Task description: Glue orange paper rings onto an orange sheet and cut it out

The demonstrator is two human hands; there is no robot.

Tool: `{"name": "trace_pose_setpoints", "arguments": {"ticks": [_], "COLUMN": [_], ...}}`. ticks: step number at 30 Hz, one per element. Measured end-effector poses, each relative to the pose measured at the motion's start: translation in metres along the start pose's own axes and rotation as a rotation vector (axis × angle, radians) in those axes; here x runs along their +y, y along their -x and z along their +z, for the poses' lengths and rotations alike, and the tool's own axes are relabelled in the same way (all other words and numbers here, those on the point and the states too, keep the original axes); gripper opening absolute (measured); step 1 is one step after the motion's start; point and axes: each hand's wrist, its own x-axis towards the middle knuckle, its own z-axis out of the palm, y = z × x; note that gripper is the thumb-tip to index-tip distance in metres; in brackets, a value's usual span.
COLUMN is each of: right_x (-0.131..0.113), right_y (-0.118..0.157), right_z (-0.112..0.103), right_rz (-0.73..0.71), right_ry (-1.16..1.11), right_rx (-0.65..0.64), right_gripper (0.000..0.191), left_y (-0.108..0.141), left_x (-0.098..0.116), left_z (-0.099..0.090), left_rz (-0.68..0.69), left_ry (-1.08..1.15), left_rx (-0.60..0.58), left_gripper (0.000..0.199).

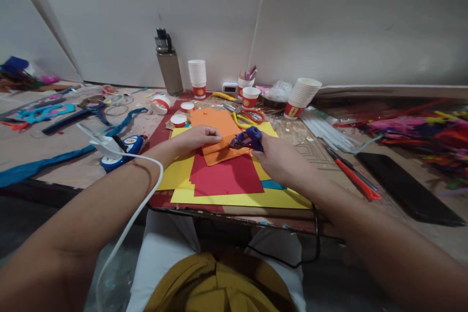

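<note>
Your right hand (283,157) is wrapped round the blue tool (253,137), nozzle pointing left at the orange paper (210,119). Shape reads like a glue gun; I'd treat the tip as hot. Can't tell whether the tip touches the sheet, or how hard your fingers are squeezing.

Left hand (195,137): fingers curled over the sheet's left side, thumb close to the fingertips. Pinch or plain press, can't tell. It's near the nozzle, so I'd keep the fingertips out of its line and pin the paper flat from the far side of that hold.

The orange paper lies on the red paper (226,178), its near part looking creased and a bit lifted under the tool. I'd flatten that first, then run the tip low and at an even pace, light squeeze.

Below that, yellow paper (237,200) sticks out all round. Loose stack, so it could slide: press down, don't drag sideways.

Further out: scissors (256,116) lie just beyond the tool, best given room. White cable (136,208) crosses your left forearm; black cord (316,236) hangs off the near edge on the right. Either could snag, so keep elbow swings small.
</note>
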Motion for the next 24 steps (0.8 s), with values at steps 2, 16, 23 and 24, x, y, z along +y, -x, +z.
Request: {"name": "trace_pose_setpoints", "arguments": {"ticks": [2,16,23,24], "right_x": [0.005,-0.005,0.018,0.021], "right_y": [0.001,0.009,0.005,0.005], "right_z": [-0.003,0.004,-0.018,-0.019], "right_rz": [0.031,-0.059,0.101,0.113], "right_ry": [0.019,-0.053,0.08,0.1], "right_rx": [0.004,-0.012,-0.035,-0.025], "right_gripper": [0.026,0.027,0.023,0.024], "left_y": [0.0,0.001,0.0,0.0], "left_x": [0.0,-0.002,0.0,0.001], "left_z": [-0.001,0.002,0.0,0.0], "left_rz": [-0.004,-0.005,0.006,0.008], "left_ry": [-0.03,0.077,-0.042,-0.049], "left_rx": [-0.003,0.007,0.017,0.016], "left_gripper": [0.026,0.026,0.027,0.027]}}
